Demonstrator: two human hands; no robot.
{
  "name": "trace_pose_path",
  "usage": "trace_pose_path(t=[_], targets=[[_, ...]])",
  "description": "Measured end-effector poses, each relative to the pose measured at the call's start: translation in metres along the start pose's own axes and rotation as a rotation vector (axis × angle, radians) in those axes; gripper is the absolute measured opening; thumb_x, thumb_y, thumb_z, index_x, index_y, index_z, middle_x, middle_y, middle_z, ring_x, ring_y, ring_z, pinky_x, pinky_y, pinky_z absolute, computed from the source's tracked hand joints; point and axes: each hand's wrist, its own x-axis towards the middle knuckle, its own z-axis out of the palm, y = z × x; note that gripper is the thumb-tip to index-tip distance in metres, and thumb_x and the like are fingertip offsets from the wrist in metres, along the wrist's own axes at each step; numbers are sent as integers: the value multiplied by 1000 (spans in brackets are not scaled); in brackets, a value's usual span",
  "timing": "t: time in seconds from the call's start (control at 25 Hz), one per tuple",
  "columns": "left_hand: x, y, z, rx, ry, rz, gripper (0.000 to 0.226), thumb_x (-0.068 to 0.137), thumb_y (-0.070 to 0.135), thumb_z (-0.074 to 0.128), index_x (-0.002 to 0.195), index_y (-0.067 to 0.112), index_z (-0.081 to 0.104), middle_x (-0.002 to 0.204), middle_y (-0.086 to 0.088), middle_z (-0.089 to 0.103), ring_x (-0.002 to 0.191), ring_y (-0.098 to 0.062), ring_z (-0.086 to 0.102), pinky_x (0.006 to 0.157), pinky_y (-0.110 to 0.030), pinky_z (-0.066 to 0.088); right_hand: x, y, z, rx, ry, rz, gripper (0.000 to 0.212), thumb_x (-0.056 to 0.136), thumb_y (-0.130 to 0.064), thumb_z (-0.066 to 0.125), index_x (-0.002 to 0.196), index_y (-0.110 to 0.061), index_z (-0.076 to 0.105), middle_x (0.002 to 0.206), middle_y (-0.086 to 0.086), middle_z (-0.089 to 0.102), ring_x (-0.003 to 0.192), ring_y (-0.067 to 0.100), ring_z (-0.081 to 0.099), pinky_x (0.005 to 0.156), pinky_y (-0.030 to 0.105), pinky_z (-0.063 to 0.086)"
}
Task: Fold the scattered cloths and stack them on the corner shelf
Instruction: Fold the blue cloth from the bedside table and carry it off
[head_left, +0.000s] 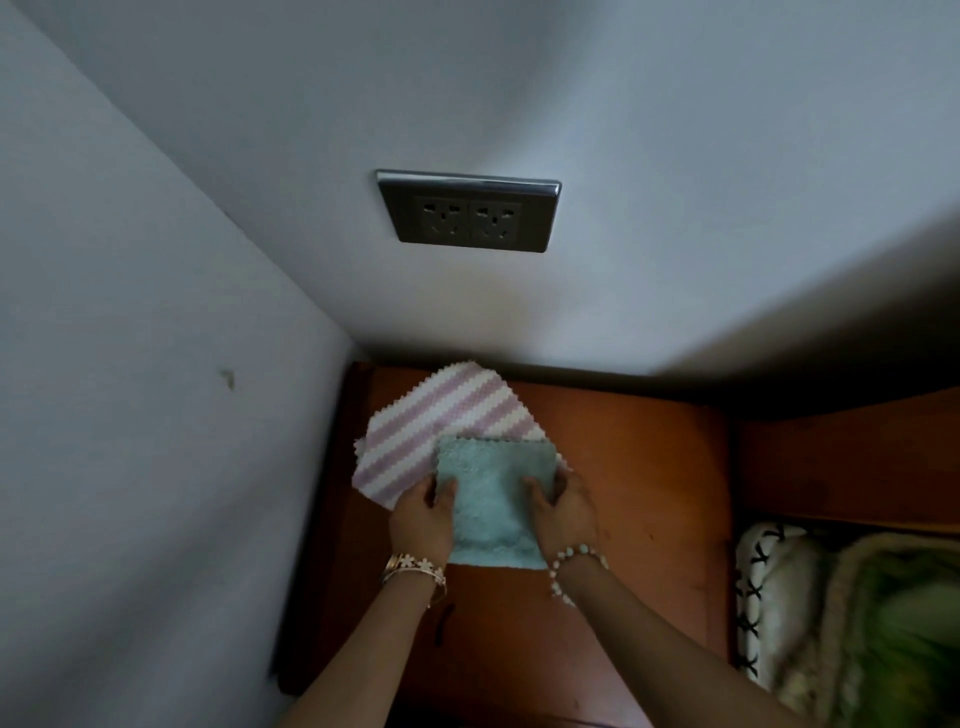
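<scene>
Left hand (423, 512) and right hand (563, 506) grip folded fluffy teal cloth (485, 501) sides, squaring it atop pink-white striped cloth (441, 418) on brown wooden corner shelf (634, 467).

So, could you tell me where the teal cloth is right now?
In the head view, the teal cloth lies partly on the striped cloth on the wooden shelf, held between both hands.

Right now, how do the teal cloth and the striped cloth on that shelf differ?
The teal cloth is plain and fluffy; the striped cloth has pink and white bands. The teal cloth lies on top, overlapping the striped cloth, which lies underneath and nearer the wall corner. The left hand and right hand grip the teal cloth's sides; the striped one seems unheld. Both sit folded on the wooden shelf.
</scene>
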Motion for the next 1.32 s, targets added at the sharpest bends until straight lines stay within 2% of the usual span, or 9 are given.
trace_pose_path(t=[0.16, 0.24, 0.36, 0.6, 0.84, 0.96, 1.12, 1.24, 1.32], targets=[[5, 9, -5, -191, -174, -162, 33, 82, 37, 73, 90, 4, 73, 86, -11, 75, 83, -29, 71, 78, -45, 58, 0, -11, -11, 121, -65, 82, 36, 89, -39, 63, 103, -6, 68, 85, 1, 67, 71, 13, 61, 57, 23, 47], [3, 21, -11, -449, -351, -300, 34, 76, 32, 80, 100, 8, 74, 98, -10, 76, 93, -28, 72, 87, -45, 57, -1, -18, -18, 380, -155, 166, 35, 87, -38, 64, 109, -12, 67, 97, 5, 72, 85, 20, 68, 76, 35, 58], [0, 36, -21, -629, -565, -382, 39, 79, 31, 75, 114, 14, 69, 112, -11, 72, 105, -28, 68, 95, -49, 52, -6, -30, -34, 678, -372, 397, 49, 74, -44, 73, 114, -17, 67, 109, 12, 73, 101, 33, 68, 92, 56, 52], [5, 55, -34, -673, -740, -380, 64, 70, 36, 81, 127, 14, 60, 125, -17, 65, 117, -37, 60, 95, -52, 50, -21, -57, -63, 810, -521, 361, 51, 77, -39, 74, 117, -11, 65, 112, 16, 71, 106, 37, 67, 96, 57, 49], [-7, 90, -40, -471, -758, -184, 65, 70, 41, 81, 124, 12, 60, 123, -15, 66, 114, -33, 62, 101, -51, 47, -43, -78, -91, 710, -269, 198, 53, 74, -47, 76, 108, -7, 68, 100, 14, 75, 91, 32, 73, 85, 52, 57], [-30, 119, -44, -409, -735, -50, 51, 81, 45, 71, 123, 17, 62, 121, -10, 68, 112, -29, 64, 101, -50, 48, -67, -92, -115, 708, -122, 80, 40, 81, -43, 72, 100, -8, 70, 94, 12, 76, 81, 24, 74, 73, 38, 61], [-83, 178, -56, -378, -724, 127, 41, 87, 43, 63, 120, 19, 63, 113, -9, 72, 102, -29, 70, 92, -49, 54, -109, -119, -160, 822, -34, -14, 38, 83, -37, 72, 100, -3, 71, 94, 13, 76, 88, 29, 73, 82, 46, 59], [-135, 227, -60, -450, -804, 187, 32, 94, 34, 56, 120, 17, 63, 111, -13, 72, 101, -33, 69, 82, -45, 57, -149, -133, -208, 846, 63, -131, 32, 86, -34, 69, 98, -5, 72, 94, 10, 77, 89, 25, 73, 80, 39, 60], [-173, 252, -55, -521, -874, 164, 37, 94, 32, 56, 124, 12, 61, 117, -18, 69, 106, -38, 66, 90, -52, 53, -181, -138, -244, 874, 130, -186, 32, 86, -36, 69, 97, -6, 73, 95, 10, 77, 94, 27, 72, 84, 43, 59]])
